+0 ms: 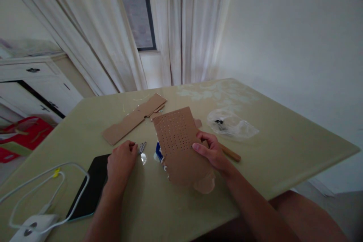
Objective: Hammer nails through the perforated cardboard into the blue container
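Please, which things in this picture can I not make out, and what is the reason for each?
All in the head view:
Blue item: partly hidden by the perforated cardboard.
Wooden stick: its far end is hidden behind the right hand's grip.
Left hand's grip: too little detail to tell if it pinches anything.
Dark patch in the clear bag: too small and blurred to identify.
White device: lower part cut off by the bottom edge.

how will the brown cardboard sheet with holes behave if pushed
The brown perforated cardboard sheet is probably fairly stiff, since it looks flat though the right hand holds just one side. It may crease along the hole rows; its ragged left edge might tear.
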Motion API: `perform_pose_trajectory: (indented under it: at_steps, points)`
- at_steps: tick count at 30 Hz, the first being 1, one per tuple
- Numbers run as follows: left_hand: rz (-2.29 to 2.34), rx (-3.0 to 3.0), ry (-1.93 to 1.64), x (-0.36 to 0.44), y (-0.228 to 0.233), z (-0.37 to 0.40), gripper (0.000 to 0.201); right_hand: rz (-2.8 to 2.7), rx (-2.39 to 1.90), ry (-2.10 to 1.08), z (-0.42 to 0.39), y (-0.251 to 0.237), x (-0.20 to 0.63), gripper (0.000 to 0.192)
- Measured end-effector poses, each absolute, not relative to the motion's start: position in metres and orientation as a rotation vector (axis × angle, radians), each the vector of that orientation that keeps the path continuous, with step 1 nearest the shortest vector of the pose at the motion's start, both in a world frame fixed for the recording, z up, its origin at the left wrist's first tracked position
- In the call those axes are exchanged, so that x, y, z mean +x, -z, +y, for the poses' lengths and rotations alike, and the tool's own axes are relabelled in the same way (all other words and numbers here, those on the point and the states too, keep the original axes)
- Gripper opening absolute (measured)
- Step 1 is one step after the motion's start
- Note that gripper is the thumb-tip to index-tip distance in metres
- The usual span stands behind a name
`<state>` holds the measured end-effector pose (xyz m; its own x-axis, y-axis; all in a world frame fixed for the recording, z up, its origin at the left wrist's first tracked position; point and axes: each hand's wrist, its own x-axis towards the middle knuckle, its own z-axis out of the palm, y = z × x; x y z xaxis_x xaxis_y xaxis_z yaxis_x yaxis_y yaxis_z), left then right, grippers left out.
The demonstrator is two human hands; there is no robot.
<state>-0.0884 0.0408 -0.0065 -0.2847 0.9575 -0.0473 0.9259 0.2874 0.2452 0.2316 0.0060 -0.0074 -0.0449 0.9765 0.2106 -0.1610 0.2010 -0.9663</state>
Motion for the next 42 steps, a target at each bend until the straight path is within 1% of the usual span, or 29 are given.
perform_pose_trajectory:
  at_steps: [13,16,23,37,39,40,42]
  points:
    - [2.299,1.839,-0.344,-0.088,0.013,0.043,0.031,-1.263,-0.905,-1.153,0.005,0.004,0.230,0.043]
    - [2.293,1.862,-0.354,-0.087,0.013,0.043,0.031,-1.263,-0.902,-1.159,0.006,0.004,0.230,0.044]
    - [2.293,1.856,-0.288,-0.082,0.008,0.042,0.032,-1.179,-0.861,-1.316,0.005,0.006,0.230,0.046]
    - [2.286,1.880,-0.259,-0.079,0.006,0.039,0.031,-1.158,-0.892,-1.284,0.005,0.007,0.230,0.047]
    - [2.282,1.896,-0.379,-0.075,0.005,0.037,0.031,-1.150,-0.874,-1.291,0.005,0.008,0.230,0.047]
    - [2.272,1.920,-0.516,-0.072,0.004,0.036,0.032,-1.151,-0.862,-1.297,0.005,0.009,0.230,0.046]
    - [2.160,1.993,-0.922,-0.062,0.001,0.030,0.032,-1.168,-0.840,-1.314,0.006,0.010,0.230,0.044]
